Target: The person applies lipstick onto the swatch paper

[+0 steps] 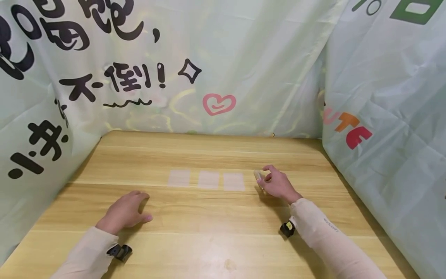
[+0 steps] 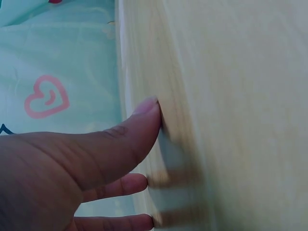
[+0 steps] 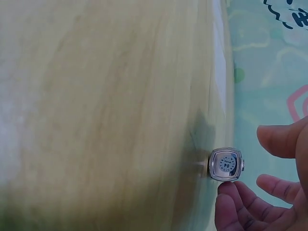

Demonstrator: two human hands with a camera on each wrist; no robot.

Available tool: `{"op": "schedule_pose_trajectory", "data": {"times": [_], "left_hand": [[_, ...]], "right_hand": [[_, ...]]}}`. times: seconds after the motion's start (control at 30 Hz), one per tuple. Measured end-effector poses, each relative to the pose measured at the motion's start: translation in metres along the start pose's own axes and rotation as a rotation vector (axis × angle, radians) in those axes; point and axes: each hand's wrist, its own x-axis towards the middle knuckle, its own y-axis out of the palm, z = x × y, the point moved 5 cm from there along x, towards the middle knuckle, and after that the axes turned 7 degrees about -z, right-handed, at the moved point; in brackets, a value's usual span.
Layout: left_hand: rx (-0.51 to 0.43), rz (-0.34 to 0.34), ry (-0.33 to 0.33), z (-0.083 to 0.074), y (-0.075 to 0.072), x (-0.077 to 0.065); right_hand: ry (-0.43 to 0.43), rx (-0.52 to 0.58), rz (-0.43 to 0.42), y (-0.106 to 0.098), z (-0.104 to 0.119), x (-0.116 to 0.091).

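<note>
My right hand (image 1: 277, 184) is at the small clear tube (image 1: 258, 176), which is right of the pale squares. In the right wrist view, the tube's squared, silver-rimmed end (image 3: 226, 164) faces the camera and bears a round label reading 04. The fingertips (image 3: 227, 188) are right at the tube's edge, while the thumb (image 3: 281, 139) stands apart from it. My left hand (image 1: 127, 209) hovers low over the left part of the table, thumb and fingers spread apart, holding nothing.
Three pale squares (image 1: 208, 179) lie in a row on the wooden table (image 1: 195, 248). A printed pale green curtain (image 1: 265, 69) hangs along the back and both sides. Small black cameras (image 1: 287, 229) sit at both wrists.
</note>
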Motion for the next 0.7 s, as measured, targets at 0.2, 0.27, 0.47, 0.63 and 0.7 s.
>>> {"op": "schedule_pose_trajectory", "data": {"times": [0.2, 0.27, 0.47, 0.63, 0.7], "left_hand": [[-0.004, 0.002, 0.007, -0.0001, 0.0002, 0.0007], [-0.002, -0.001, 0.007, 0.0002, -0.0011, 0.0005], [-0.004, 0.005, 0.0, 0.0008, -0.0009, -0.0006], [0.0, 0.005, -0.003, 0.0007, 0.0019, 0.0016], [0.004, 0.007, -0.005, 0.0001, 0.002, 0.0021]], "right_hand": [[0.0, -0.03, 0.008, 0.0021, -0.0005, 0.0024], [-0.003, -0.041, 0.009, 0.0028, 0.0004, 0.0039], [-0.009, -0.057, 0.033, 0.0052, -0.0016, 0.0053], [0.001, -0.04, 0.04, 0.0053, -0.0039, 0.0056], [-0.003, -0.041, 0.04, 0.0057, -0.0042, 0.0063]]}}
